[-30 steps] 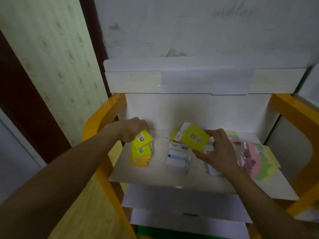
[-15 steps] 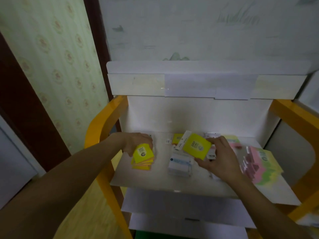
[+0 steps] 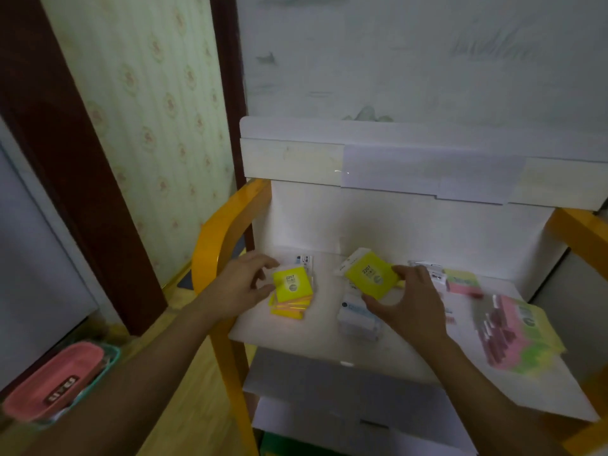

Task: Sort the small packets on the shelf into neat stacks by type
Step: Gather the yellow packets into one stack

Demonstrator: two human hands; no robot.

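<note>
- A slip is likely if the flat yellow packet (image 3: pixel 371 278), pinched only at its right and lower edges by the right hand (image 3: pixel 406 306), is carried leftward tilted; it could be dropped onto the white-and-blue packets (image 3: pixel 358 319) beneath.
- The small yellow stack (image 3: pixel 292 293), left of centre on the white shelf (image 3: pixel 329 337), could be skewed, since its top packet is gripped by the left hand (image 3: pixel 241 287) at one side.
- Both yellow packets are seen as thin, glossy squares with round printed labels.
- Blurred pink-and-green packets (image 3: pixel 513 334) lie at right.
</note>
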